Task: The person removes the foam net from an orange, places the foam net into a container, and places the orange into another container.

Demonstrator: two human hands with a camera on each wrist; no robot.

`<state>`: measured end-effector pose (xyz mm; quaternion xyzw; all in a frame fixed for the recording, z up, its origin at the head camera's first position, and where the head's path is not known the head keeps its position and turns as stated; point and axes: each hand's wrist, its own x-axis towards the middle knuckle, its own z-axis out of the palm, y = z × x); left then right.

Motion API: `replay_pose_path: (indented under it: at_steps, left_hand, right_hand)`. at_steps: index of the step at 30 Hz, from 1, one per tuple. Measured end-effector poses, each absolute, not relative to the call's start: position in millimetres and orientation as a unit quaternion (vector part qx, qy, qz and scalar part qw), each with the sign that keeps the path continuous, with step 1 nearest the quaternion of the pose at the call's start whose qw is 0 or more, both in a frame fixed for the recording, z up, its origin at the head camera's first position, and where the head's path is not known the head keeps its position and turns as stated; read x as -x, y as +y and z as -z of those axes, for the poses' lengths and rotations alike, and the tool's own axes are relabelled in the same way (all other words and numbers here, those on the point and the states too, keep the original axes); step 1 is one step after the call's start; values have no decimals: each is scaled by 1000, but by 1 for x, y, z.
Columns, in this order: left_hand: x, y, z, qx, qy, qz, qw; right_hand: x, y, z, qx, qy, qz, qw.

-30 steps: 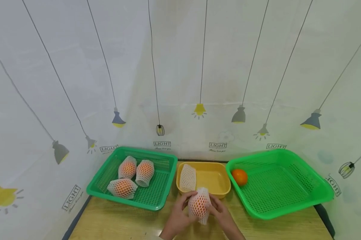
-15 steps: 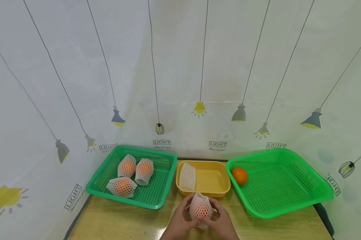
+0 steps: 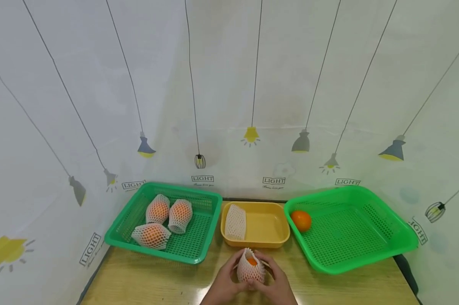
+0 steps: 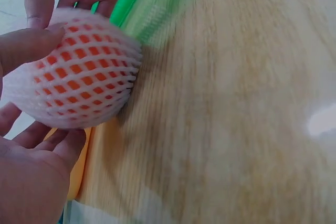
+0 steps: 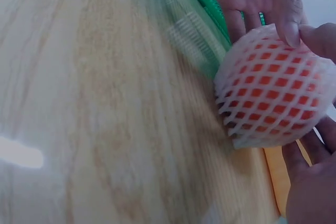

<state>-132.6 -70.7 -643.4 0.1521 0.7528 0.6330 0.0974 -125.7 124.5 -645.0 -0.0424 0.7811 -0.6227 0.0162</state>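
Note:
Both hands hold an orange (image 3: 252,262) in a white foam net sleeve (image 3: 248,271), in the lower middle of the head view. The sleeve's top end gapes, and bare orange skin shows through the opening. My left hand (image 3: 224,277) grips it from the left and my right hand (image 3: 276,279) from the right, thumbs together at the near side. In the left wrist view, the left thumb (image 4: 31,48) lies on the net and the fingers curve beneath. From the right wrist, the netted fruit (image 5: 273,90) shows between both hands, its lower end close over the table.
A dark green basket (image 3: 193,257) on the left holds three netted oranges (image 3: 153,235). Behind the hands stands a yellow tray (image 3: 267,224) with an unfilled foam net (image 3: 235,222). To the right, a bright green basket (image 3: 351,241) holds one bare orange (image 3: 301,221). A patterned wall covering is behind.
The netted orange has moved slightly down toward the person and tilted, so the sleeve's open end now shows. Both thumbs have come together on its near side. Baskets and tray stay put.

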Motion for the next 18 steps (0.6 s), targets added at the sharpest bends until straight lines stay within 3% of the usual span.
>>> replay_pose_path:
  at_steps: [11,18]
  left_hand:
    - [131,-70,640,-114,730,-662,124]
    - [133,-71,643,-115,726,-671,97]
  right_hand:
    - [122,133,638,30,800,596,67]
    - [124,140,643,46,796,602,31]
